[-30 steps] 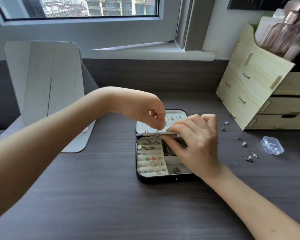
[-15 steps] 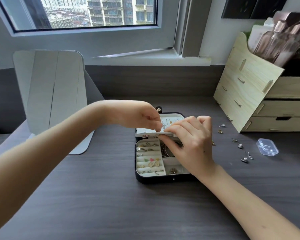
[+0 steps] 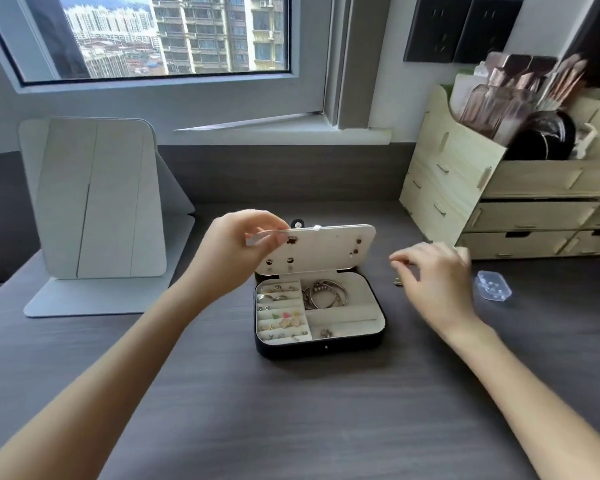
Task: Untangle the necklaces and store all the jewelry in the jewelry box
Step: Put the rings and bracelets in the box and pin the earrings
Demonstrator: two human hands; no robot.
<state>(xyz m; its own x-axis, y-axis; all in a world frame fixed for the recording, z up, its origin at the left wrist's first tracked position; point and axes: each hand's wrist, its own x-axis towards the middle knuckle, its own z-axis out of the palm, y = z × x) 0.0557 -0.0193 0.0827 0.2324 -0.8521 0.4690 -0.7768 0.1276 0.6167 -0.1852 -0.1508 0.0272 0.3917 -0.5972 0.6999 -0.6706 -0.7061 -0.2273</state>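
The black jewelry box (image 3: pixel 319 346) sits open in the middle of the dark table (image 3: pixel 291 410). The left hand (image 3: pixel 236 247) holds its cream earring panel (image 3: pixel 326 251) tilted up by the top left corner, the grip a pinch of thumb and fingertips on that 1 edge. This is a weak point: with only 1 corner held, a slip would likely drop the panel onto the bangles (image 3: pixel 324 295) in the upper right compartment. The jolt could shake loose the earrings pinned through the panel, whose backs show as dark dots on the side facing the camera. The right hand (image 3: pixel 437 278) is apart from the box, out to its right above the table, its fingers loosely curled and blurred; I cannot tell whether its grip holds anything or is released. A small loose earring (image 3: pixel 398 281) lies on the table just beside those fingertips. It looks tiny and probably slippery, so a hurried pinch could flick it toward the wooden organizer (image 3: pixel 458 188) or the clear plastic case (image 3: pixel 493 287), or drop it on the way to the box. With attention on the right side, the left hand may also let the panel sag or drag the light box, and a tipped box could spill the stud earrings (image 3: pixel 284 318) from the left rows. No necklace can be made out here; whether any lies hidden behind the panel I cannot say.
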